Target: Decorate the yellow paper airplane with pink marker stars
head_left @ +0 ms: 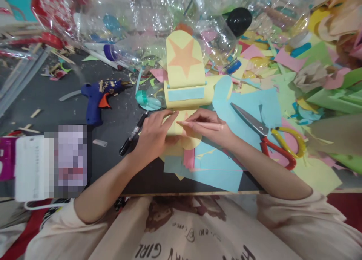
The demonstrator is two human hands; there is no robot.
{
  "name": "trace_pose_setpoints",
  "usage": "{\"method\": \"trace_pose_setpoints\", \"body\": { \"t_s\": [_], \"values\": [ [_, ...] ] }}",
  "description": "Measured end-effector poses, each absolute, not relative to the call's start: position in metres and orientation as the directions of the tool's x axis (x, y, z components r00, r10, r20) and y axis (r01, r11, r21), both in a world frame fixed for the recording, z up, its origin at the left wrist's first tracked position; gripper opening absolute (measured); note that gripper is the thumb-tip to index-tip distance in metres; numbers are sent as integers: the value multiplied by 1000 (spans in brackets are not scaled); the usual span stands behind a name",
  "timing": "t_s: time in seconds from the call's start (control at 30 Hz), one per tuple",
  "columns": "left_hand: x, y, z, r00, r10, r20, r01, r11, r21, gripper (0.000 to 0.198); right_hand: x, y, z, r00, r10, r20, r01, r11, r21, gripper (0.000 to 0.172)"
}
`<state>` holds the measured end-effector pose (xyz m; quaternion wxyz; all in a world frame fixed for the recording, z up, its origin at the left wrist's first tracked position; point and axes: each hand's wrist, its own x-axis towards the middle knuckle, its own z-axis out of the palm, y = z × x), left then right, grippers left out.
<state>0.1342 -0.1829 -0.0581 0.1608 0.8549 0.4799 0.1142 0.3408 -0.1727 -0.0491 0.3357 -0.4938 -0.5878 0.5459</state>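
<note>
My right hand (210, 128) is closed around a pale pink coloured pencil (217, 126), its tip at a yellow paper piece (194, 143) with an orange shape on it. My left hand (152, 135) lies on the left side of that piece, fingers stretched out. Just beyond both hands is a bottle wrapped in yellow paper (208, 89), with a light blue strip (186, 94). A yellow panel (173, 73) bearing an orange star (185, 57) rises behind the strip. Blue paper sheets (226, 173) and a pink paper strip (189, 158) lie under and near the right hand.
Red-and-yellow-handled scissors (263, 133) lie right, on paper. At left are a black pen (131, 137), a blue glue gun (94, 101) and a pixelated phone-like object (72, 158). Clear plastic bottles (158, 19) crowd the back. Coloured paper scraps (291, 60) cover the right side.
</note>
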Motion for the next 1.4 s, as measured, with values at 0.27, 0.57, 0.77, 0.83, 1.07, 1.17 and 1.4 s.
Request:
{"method": "trace_pose_setpoints", "body": {
  "t_s": [0.27,0.57,0.77,0.83,1.07,1.17,1.4],
  "values": [
    [133,-182,-58,514,857,34,783,-484,391,53,343,-173,-49,-321,933,-162,220,-93,-971,27],
    [135,-182,-55,515,857,8,792,-479,378,50,344,-171,-51,-329,930,-163,198,-100,-975,29],
    [135,-182,-54,508,861,-8,803,-470,366,51,344,-171,-50,-338,924,-181,194,-120,-974,25],
    [135,-182,-55,510,860,0,801,-475,365,50,345,-171,-50,-329,928,-177,189,-120,-975,23],
    [135,-182,-56,516,856,23,795,-490,357,49,345,-171,-51,-317,931,-181,199,-122,-972,22],
    [135,-182,-56,520,853,31,791,-495,359,48,344,-171,-51,-310,935,-170,192,-114,-975,23],
    [135,-182,-56,524,851,36,787,-499,363,51,342,-171,-48,-281,942,-185,210,-128,-969,24]
  ]
}}
